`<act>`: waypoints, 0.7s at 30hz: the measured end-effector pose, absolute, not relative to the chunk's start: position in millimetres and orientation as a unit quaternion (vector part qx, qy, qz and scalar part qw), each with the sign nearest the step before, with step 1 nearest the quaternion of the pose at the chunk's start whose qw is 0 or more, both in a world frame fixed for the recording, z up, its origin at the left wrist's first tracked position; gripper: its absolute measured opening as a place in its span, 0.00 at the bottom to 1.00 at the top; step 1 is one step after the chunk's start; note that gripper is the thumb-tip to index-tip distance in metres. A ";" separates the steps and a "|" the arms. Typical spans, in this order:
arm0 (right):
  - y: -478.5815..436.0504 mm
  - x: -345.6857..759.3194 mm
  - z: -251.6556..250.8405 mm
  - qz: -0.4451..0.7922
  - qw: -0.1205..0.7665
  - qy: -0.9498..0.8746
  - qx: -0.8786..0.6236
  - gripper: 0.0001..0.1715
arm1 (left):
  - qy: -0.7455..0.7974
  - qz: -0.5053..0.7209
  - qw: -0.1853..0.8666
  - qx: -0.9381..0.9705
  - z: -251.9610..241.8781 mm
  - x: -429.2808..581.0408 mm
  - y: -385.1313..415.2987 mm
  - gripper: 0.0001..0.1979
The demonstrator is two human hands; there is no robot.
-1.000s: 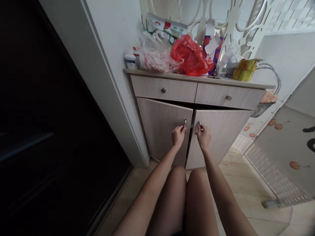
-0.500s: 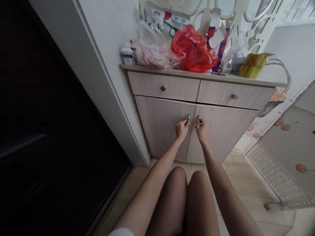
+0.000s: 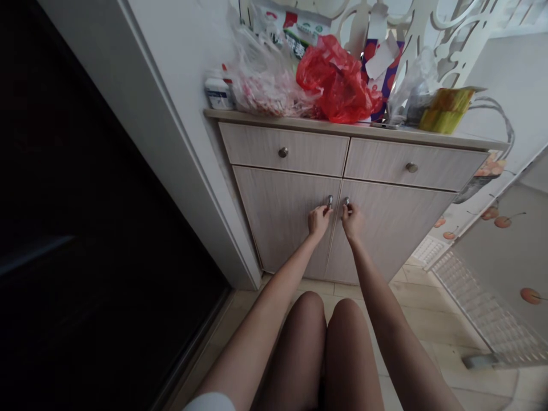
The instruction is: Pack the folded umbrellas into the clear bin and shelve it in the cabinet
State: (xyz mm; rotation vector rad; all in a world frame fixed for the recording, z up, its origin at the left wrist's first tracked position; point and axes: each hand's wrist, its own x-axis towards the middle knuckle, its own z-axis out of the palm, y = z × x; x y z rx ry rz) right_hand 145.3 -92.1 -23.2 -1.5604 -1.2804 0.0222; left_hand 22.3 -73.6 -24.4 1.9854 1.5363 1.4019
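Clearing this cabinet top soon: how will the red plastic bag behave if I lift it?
The red plastic bag looks thin and crumpled, so it will likely flop. Its bulge hides its contents, so weight is unclear. A clear plastic bag beside it might shift too.

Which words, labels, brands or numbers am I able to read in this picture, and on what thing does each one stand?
No text is clearly readable.
White package: green and red printing, too blurred to read.
Small white bottle: label too small to read.
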 end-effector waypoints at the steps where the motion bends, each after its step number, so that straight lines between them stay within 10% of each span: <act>1: -91.4 145.3 -23.5 0.009 0.535 -0.535 -0.654 0.31 | 0.530 0.483 0.131 0.685 -24.9 22.6 -72.4 0.06; 21: -91.2 158.9 -31.3 0.111 0.610 -0.514 -0.592 0.39 | 0.498 0.477 0.224 0.689 -26.7 16.6 -69.4 0.08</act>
